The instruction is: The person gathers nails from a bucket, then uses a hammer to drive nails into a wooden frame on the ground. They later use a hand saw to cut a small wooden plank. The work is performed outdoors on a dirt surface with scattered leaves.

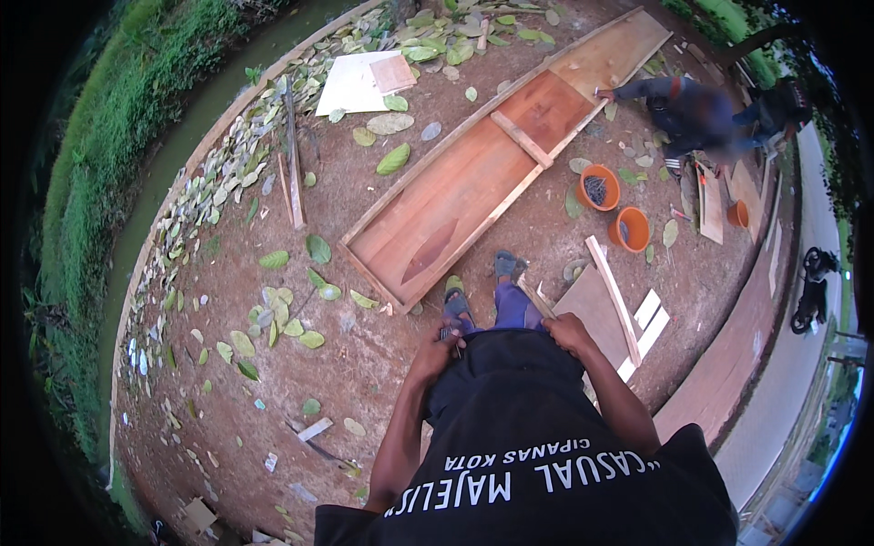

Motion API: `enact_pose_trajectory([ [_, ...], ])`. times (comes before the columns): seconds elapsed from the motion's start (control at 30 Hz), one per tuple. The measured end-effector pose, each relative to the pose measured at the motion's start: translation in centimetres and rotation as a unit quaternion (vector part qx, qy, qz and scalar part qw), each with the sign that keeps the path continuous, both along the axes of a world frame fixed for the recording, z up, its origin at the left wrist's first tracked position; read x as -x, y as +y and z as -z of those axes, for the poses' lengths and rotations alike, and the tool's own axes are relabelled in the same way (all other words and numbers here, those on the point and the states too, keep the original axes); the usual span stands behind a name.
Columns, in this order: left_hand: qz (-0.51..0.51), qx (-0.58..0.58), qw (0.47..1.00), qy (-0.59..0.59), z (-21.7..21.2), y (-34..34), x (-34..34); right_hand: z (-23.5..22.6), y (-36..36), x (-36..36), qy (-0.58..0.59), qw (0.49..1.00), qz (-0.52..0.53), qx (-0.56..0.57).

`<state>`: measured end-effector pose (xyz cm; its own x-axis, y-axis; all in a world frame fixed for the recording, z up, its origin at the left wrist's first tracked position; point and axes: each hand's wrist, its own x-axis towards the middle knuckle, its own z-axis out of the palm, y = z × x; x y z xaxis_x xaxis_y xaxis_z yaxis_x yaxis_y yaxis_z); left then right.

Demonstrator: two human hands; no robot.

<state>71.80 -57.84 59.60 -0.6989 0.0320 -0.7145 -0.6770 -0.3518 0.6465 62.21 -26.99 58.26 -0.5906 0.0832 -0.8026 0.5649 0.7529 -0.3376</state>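
My left hand (444,344) is closed at my waist, beside the hem of my black shirt (510,400). A small dark thing shows at its fingers, too small to name. My right hand (570,333) is closed around the near end of a wooden stick (537,298), which points forward past my right leg. In front of my feet lies a long, shallow wooden panel frame (455,205), with a plywood face, raised edge strips and a crosspiece (521,138). It runs away to the far right.
A crouching person (692,114) reaches to the frame's right edge; another person (778,114) is behind. Orange buckets, one with nails (594,189), another (629,228), stand right of the frame. Boards (592,300) lie by my right side. Leaves (282,314) litter the ground left, toward a water channel (155,182).
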Motion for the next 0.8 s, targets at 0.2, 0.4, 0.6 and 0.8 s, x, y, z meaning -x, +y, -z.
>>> enact_pose_trajectory([
  [0.2, -0.082, -0.058, 0.993, -0.064, 1.0, -0.3, 0.8, 0.6, 1.2, -0.7, 0.122, 0.987, -0.092, -0.047],
  [0.4, -0.062, -0.048, 0.995, -0.058, -0.7, -0.2, 2.7, -2.2, 0.8, -0.8, 0.216, 0.962, 0.013, 0.167],
  [0.6, 0.022, -0.044, 0.999, -0.012, -3.0, 0.4, 6.0, -8.2, -3.9, 3.7, 0.135, 0.957, 0.103, 0.234],
  [0.8, 0.072, -0.03, 0.997, 0.014, -5.3, 1.7, 9.1, -8.7, -6.3, 2.8, 0.054, 0.947, 0.09, 0.304],
])
